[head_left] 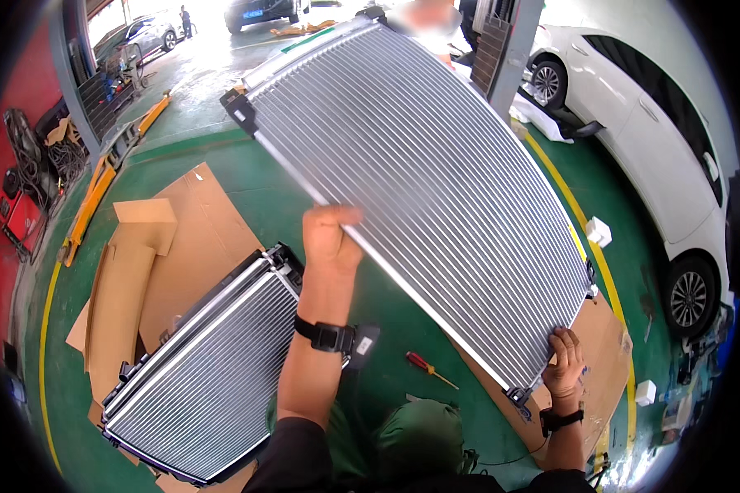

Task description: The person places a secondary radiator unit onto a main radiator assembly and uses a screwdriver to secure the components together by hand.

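Note:
A large silver car radiator (419,164) with fine parallel fins and black corner brackets is held up at a tilt in front of me. My left hand (331,237) is closed around its near left edge. At the near right corner, my right hand (563,366) grips the end, fingers bent over the edge and the thumb hidden. A second radiator (205,378), in a black frame, lies on cardboard at the lower left, beside my left forearm. On the floor between my arms is a screwdriver (419,361) with a red and yellow handle.
Flattened cardboard (210,218) lies at left, with more cardboard (604,345) under my right hand. A yellow lift arm (90,201) and a red machine (20,218) stand farther left. At right is a white car (633,115). Beyond the radiator's far edge is another person (423,20).

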Demonstrator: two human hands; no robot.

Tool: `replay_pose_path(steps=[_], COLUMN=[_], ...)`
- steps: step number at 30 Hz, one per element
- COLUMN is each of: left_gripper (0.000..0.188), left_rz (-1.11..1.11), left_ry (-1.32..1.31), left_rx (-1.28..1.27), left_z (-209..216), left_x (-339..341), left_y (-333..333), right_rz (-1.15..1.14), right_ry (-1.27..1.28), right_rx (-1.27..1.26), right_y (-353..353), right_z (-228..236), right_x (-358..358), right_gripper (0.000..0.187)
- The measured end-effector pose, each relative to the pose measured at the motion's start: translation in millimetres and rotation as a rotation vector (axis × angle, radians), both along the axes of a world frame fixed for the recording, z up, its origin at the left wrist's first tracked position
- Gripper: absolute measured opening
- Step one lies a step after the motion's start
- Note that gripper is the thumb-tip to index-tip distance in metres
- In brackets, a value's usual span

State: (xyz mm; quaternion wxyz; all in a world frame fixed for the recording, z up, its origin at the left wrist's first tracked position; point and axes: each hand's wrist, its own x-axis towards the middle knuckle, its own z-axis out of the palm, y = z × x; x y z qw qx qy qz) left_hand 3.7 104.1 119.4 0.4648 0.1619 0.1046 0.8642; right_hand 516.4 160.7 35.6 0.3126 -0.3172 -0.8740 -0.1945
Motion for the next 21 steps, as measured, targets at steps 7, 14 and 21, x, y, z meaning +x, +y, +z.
replay_pose_path(steps=[7,14,21], left_gripper=[0.068,0.070,0.067], left_rz=[0.083,0.162,0.031], left_ry=[0.046,0.098,0.142], left_rx=[0.171,0.134,0.163], left_z=[-2,1,-2], left_x=[10,12,30], left_y=[-48,-75,-79], right_rz=[-0.048,-0.092,0.354], right_ry=[-0.037,0.278,0.431], right_rx=[-0.062,-0.269,-1.480], right_y=[7,47,158], right_z=[-18,74,194], right_x=[-27,-80,-169], right_gripper=[0.056,0.067,0.092])
